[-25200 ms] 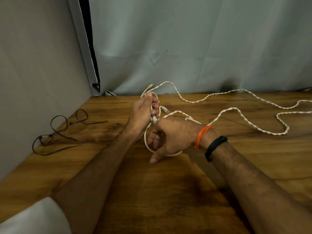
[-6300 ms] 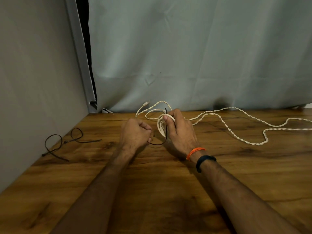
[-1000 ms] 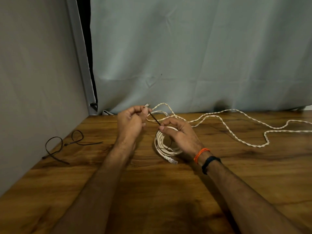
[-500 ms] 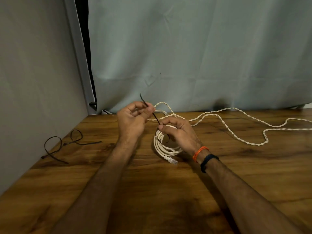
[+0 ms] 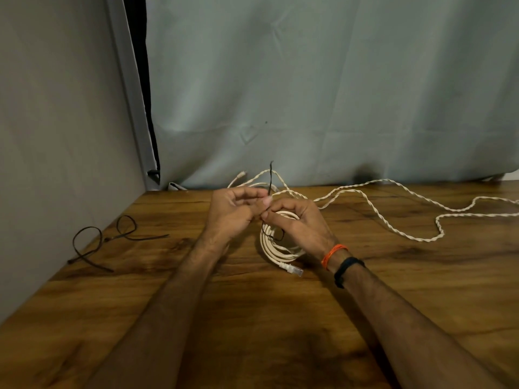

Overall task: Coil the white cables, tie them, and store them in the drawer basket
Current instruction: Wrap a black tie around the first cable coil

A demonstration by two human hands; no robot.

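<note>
A white cable lies wound into a flat coil (image 5: 276, 249) on the wooden table (image 5: 252, 332), its clear plug (image 5: 293, 269) sticking out at the front. A thin black tie (image 5: 270, 175) loops through the coil, and its free end stands up above my fingers. My left hand (image 5: 234, 213) pinches the tie's upper part. My right hand (image 5: 299, 223) rests on the coil and pinches the tie just below. A second, twisted white cable (image 5: 393, 230) trails loose across the table's back right.
Loose black ties (image 5: 104, 240) lie looped at the table's left edge beside a grey wall panel. A pale cloth backdrop hangs behind the table. No drawer basket is in view.
My left hand has moved right, closer to my right hand, and the tie's free end now points nearly straight up. The coil has stayed in place.
</note>
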